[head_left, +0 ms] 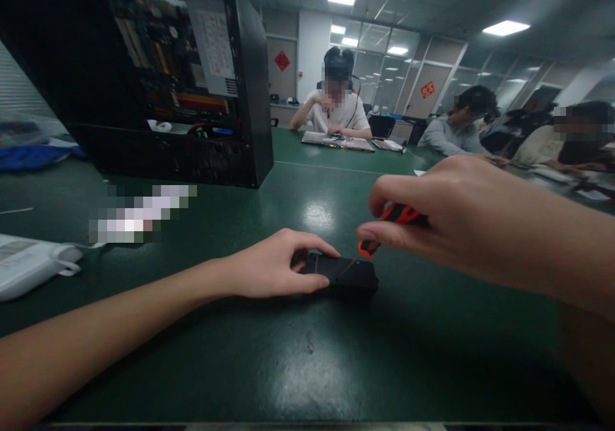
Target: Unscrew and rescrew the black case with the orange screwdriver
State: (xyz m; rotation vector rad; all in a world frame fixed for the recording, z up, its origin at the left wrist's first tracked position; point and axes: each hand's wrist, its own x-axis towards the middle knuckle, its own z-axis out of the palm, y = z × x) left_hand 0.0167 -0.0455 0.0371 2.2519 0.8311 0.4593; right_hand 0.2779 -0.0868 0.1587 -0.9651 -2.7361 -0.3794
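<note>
A small black box-shaped device (353, 276) lies on the green tabletop in front of me. My left hand (276, 264) grips its left end, thumb on the near side and fingers over the far side. In my right hand (432, 219) is a screwdriver with an orange and black handle (369, 247), held at a slant. Its thin shaft runs down to the left across the top of the device. Whether the tip sits in a screw is too small to tell.
A black computer case (259, 98) with its side open stands at the back left. A white corded item (33, 264) lies on the left, near a blurred-out patch (144, 216) and a blue bag (33, 155). Across the table a person (339, 107) works over a flat panel (314, 139); others sit at right.
</note>
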